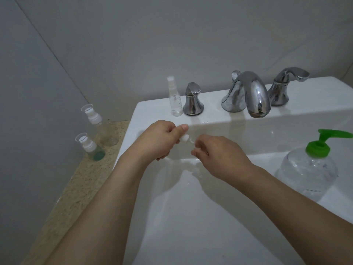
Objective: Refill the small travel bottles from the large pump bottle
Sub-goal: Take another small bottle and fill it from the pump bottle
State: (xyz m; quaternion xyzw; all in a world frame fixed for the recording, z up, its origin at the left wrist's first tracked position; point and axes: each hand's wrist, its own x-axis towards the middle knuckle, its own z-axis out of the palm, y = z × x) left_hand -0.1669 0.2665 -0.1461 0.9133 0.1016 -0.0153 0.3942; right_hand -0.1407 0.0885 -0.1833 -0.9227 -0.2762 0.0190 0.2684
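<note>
Small clear travel bottle [188, 143] held horizontally over the sink basin [191, 217], between both hands. Left hand [160, 139] with fingers clenched round the white cap end, thumb on top; right hand [215, 155] with fingers curled round the transparent body, most of which hidden by the hand. Judged step: unscrewing or refitting the cap. Fill level of the held bottle not discernible.

Large pump bottle [307, 169] upright on the sink rim at right, clear walls, green pump head [324, 140] with the spout pointing right, well apart from both hands. Tall spray bottle [175, 98] upright just beside the left tap handle [193, 100]; spout [252, 94] and right tap handle [286, 87] further along. Two capped bottles on the speckled table at left: a taller clear one [104, 129] and a shorter one with blue-green liquid [92, 148].

Handling, as judgement: held bottle light, thin-walled plastic, likely to flex and spill under a hard squeeze once uncapped; smooth and probably slippery if wet. Best grip low on the body, cap turned by the ridged collar. Pump bottle heavier and stable; best steadied at the shoulder, pressed on the pump head.
</note>
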